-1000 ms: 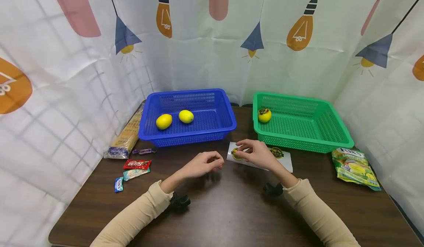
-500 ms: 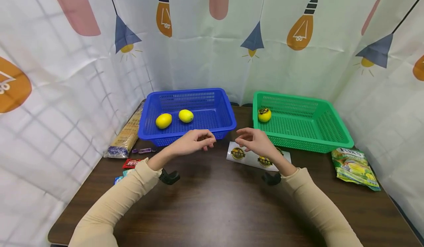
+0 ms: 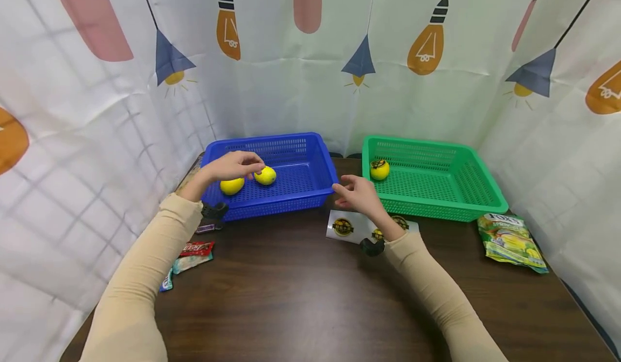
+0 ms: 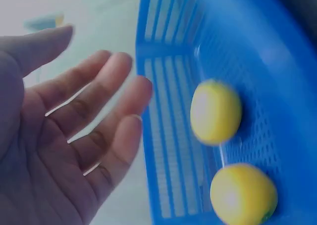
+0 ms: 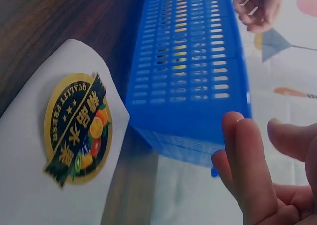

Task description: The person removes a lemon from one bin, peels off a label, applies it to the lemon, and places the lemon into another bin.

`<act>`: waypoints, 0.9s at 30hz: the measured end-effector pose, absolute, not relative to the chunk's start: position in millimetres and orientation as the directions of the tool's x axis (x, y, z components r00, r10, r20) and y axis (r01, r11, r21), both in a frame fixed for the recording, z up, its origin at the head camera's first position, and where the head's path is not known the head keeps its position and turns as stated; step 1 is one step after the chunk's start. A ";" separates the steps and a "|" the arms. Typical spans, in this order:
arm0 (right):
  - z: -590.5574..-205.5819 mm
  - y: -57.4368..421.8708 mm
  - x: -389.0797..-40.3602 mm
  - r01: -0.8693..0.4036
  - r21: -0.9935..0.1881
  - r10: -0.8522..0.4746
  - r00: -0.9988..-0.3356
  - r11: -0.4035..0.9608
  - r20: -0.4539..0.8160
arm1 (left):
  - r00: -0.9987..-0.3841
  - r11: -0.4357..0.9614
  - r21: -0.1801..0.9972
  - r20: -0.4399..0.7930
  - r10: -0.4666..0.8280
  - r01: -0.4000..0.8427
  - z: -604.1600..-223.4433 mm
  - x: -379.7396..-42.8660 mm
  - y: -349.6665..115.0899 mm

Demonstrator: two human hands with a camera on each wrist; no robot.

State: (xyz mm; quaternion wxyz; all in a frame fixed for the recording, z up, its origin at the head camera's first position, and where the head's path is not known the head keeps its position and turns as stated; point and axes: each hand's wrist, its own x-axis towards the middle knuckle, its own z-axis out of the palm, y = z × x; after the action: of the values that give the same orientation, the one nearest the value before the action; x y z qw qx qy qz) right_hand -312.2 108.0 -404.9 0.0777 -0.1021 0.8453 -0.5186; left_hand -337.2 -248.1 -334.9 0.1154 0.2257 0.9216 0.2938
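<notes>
Two lemons, one [image 3: 266,176] further right and one [image 3: 233,187] to its left, lie in the blue basket [image 3: 271,200]. My left hand [image 3: 232,163] hovers over the left part of that basket, fingers loosely bent around nothing. In the left wrist view its palm and spread fingers [image 4: 133,96] show apart from the lemons. My right hand [image 3: 360,196] is between the two baskets, above a white sheet of round black-and-gold stickers [image 5: 74,131]. Its fingers are relaxed and hold nothing, with the fingertips close to the blue basket's front right corner.
A green basket [image 3: 436,211] at the right holds a yellow fruit [image 3: 380,170] bearing a black sticker. A green Fox's candy bag [image 3: 512,242] lies at far right. Small wrapped sweets, including a red packet [image 3: 196,248], lie at left, partly behind my left sleeve.
My left hand has moved up and left from the middle of the table to over the blue basket. The right hand has shifted slightly forward and left. The head view has turned a little.
</notes>
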 end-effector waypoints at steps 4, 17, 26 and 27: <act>-409.0 101.3 -319.4 -0.079 -0.888 -0.229 -0.973 0.453 -0.031 | -0.892 0.743 0.616 -0.139 0.431 0.262 -329.7 -361.5 -265.3; -407.3 93.3 -326.3 0.048 -0.944 -0.191 -0.975 0.326 -0.116 | -0.914 0.882 0.410 -0.220 0.342 0.231 -354.8 -414.4 -247.9; -408.8 92.3 -325.6 0.068 -0.950 -0.188 -0.973 0.305 -0.130 | -0.846 0.901 0.399 -0.410 0.340 0.168 -383.7 -423.2 -233.8; -408.1 93.8 -326.1 0.064 -0.948 -0.180 -0.976 0.311 -0.125 | -0.843 0.904 0.398 -0.423 0.334 0.158 -384.5 -424.7 -231.7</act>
State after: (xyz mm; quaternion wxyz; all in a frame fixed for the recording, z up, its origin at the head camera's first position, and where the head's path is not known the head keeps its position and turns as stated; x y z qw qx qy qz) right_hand -326.1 93.8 -408.1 0.1045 -0.0362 0.8028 -0.5859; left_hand -424.7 -231.7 -384.5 0.2483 0.1303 0.9435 0.1764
